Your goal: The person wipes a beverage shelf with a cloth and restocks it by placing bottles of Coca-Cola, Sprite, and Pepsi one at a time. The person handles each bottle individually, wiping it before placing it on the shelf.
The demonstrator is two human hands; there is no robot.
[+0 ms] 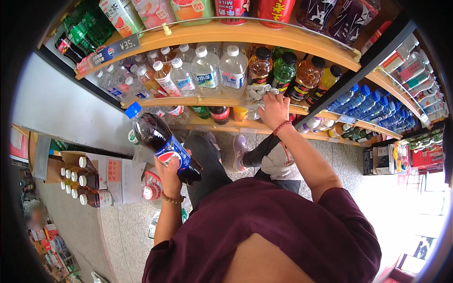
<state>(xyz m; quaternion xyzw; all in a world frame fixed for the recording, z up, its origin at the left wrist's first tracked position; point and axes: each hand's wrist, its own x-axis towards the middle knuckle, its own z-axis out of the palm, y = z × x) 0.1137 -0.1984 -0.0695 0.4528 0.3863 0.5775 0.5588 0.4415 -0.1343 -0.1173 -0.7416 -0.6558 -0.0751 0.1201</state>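
Observation:
A large Pepsi bottle (pixel 150 136) of dark cola with a blue cap is gripped around its label by my left hand (pixel 169 175). It is tilted, the cap pointing up and left toward the shelves. My right hand (pixel 276 110) presses a crumpled grey-white cloth (pixel 261 92) against the front edge of the middle wooden shelf (pixel 187 102). Right behind the cloth stand black-capped bottles, among them an amber one (pixel 260 67) and a green one (pixel 284 70). Clear plastic bottles with white caps (pixel 231 67) stand to their left.
Cans and cartons line the upper shelf (pixel 226 33), which has a wire rail. Blue-capped water bottles (pixel 368 100) fill the right bay. At left, an open cardboard box (pixel 124 177) stands beside several white-capped bottles (pixel 83 180). A red-capped jug (pixel 152 191) sits near my leg.

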